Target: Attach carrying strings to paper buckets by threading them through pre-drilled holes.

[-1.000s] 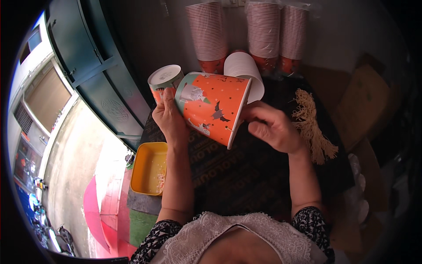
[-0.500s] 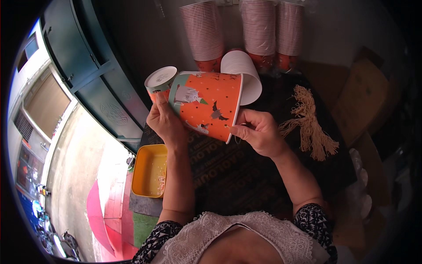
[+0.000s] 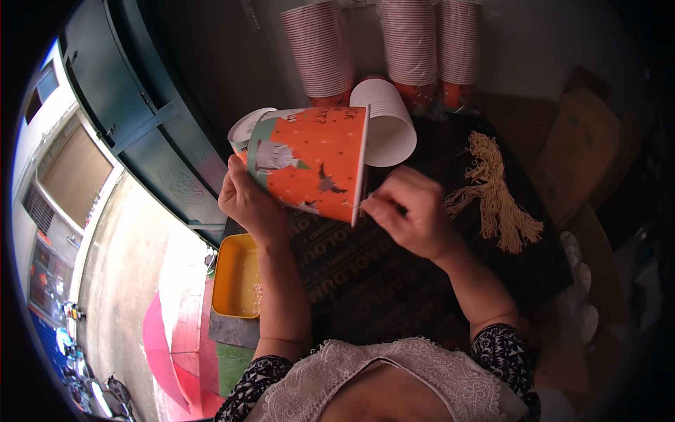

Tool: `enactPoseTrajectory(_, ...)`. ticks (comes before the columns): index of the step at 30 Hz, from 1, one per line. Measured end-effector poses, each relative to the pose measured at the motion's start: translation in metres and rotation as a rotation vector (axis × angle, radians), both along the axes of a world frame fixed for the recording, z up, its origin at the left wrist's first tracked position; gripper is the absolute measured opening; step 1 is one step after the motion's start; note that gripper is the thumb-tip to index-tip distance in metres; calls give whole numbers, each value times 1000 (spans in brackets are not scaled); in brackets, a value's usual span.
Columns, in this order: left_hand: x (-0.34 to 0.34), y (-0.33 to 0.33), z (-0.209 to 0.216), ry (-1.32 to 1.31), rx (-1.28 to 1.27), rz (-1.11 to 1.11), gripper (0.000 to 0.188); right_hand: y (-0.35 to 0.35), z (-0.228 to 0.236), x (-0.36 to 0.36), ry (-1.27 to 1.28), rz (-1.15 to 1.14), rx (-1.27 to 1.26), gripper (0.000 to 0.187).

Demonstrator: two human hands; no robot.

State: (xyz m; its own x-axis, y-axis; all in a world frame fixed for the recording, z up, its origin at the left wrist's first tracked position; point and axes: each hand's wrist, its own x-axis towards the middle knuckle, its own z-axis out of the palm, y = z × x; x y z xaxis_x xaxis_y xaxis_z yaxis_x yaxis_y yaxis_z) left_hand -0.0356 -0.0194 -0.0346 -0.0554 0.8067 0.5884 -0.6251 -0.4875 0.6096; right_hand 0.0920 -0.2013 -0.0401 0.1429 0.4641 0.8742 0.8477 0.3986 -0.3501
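Note:
An orange paper bucket (image 3: 309,165) with a green band, bats and grey figures lies tilted on its side in the air, its white rim facing right. My left hand (image 3: 253,207) is closed on its base end, thumb up, the other fingers mostly hidden. Beside the rim, my right hand (image 3: 411,211) is held in a pinch, slightly blurred; what it holds is too small to make out. Behind the bucket's left end, an upturned bucket (image 3: 247,126) shows its white bottom. A stack of white-rimmed buckets (image 3: 390,133) lies on its side behind the held one.
Tall wrapped stacks of buckets (image 3: 320,53) stand along the back wall. A bundle of beige cords (image 3: 496,190) rests on the dark table (image 3: 365,281) at right. A yellow tub (image 3: 235,281) with small pale bits sits at the left edge, by a green metal door (image 3: 176,155).
The bucket and my left hand have shifted a little left. My right hand has come off the rim, and its fingers have drawn together into a pinch beside it.

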Motion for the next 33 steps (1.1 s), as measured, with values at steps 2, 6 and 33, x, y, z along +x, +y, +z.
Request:
enactPoseTrajectory(2,-4,4,0,-28,-45,-120,35,-9,9,10,79,-11,38,28)
enactPoseTrajectory(6,-5,4,4,-59,-135,-254,30,-10,5,31,322,-119,73,20)
enactPoseTrajectory(33,-10,-11,14,59,-154,-329,33,3,-8,41,609,50,-204,13)
